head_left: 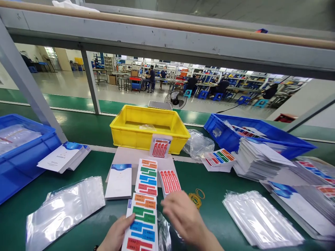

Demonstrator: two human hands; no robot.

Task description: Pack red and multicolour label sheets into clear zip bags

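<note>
Green bench [214, 181]: spread in front of you, everything below on it.
Blue bins: one at your far left [26, 164], clear bags inside; one at back right [222, 132], printed sheets inside.
Yellow bin [141, 139]: back centre, a bit of clear film in it.
Clear bags: one pile left [68, 209], another right [261, 219], both flat.
Pale board [128, 157]: before the yellow bin, under part of your layout.
Right hand [181, 214]: blurred, fingers loosely bent at the red-striped sheet's [170, 181] near end; can't tell whether they touch or hold anything.
Left hand [116, 232]: thumb on top, gripping the near coloured sheet [143, 223] by its left edge.
Near coloured sheet: low centre, between your hands, just below a matching far sheet [147, 177].
White-and-blue booklet [119, 183]: flat, left of the far sheet.
Rubber bands [195, 199]: loose, beyond your right hand.
</note>
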